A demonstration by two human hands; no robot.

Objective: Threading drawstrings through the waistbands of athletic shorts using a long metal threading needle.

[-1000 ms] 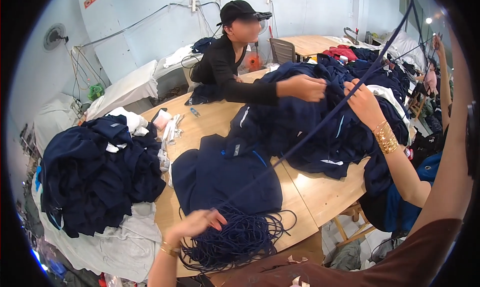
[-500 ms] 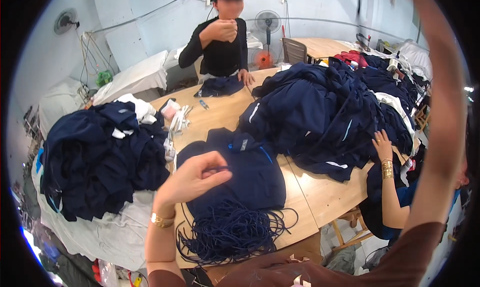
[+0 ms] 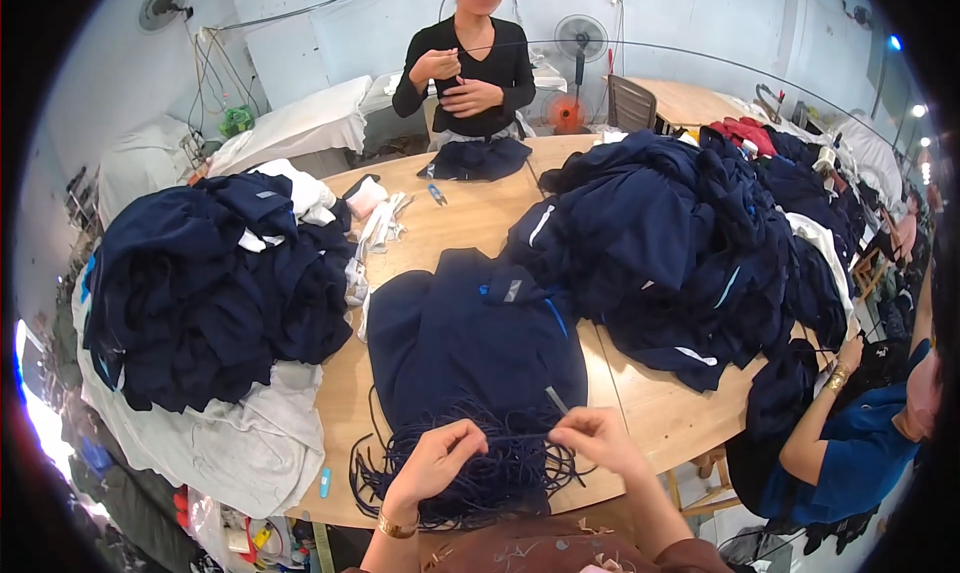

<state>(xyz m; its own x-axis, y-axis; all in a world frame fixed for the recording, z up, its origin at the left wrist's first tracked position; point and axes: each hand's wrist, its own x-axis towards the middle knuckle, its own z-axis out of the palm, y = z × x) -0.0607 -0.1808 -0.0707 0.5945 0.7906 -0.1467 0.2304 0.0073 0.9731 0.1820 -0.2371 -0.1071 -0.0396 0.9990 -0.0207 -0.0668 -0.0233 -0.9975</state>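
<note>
Both hands work the cords [image 3: 480,468], a navy tangle at the 6 o'clock edge of the table [image 3: 640,403], lying on the hem of the garment [image 3: 475,343] spread flat at centre.

Left hand [image 3: 437,460]: fingers curled, pinched on a strand at the top of the tangle. Right hand [image 3: 598,440]: fingers closed on a strand too, with a thin grey tool [image 3: 556,400] poking up just at 11 o'clock of it. Can't tell if the hand grips the tool or it only lies there.

To do this step well, my read:
- Isolate one cord. Pinch near a free end, not mid-loop, or the whole bundle lifts.
- Keep hands close and pull along the strand, toward 12, not sideways across the tangle.
- Keep the garment flat; its hem is under the cords and will drag if snagged.

Risk: loops hang off the table edge around 7 o'clock and could slide off.

Around: dark pile [image 3: 200,283] at 9, bigger pile [image 3: 680,243] at 2. A standing person [image 3: 470,68] at 12 and a seated one [image 3: 840,443] at 4 have their own hands busy.
</note>
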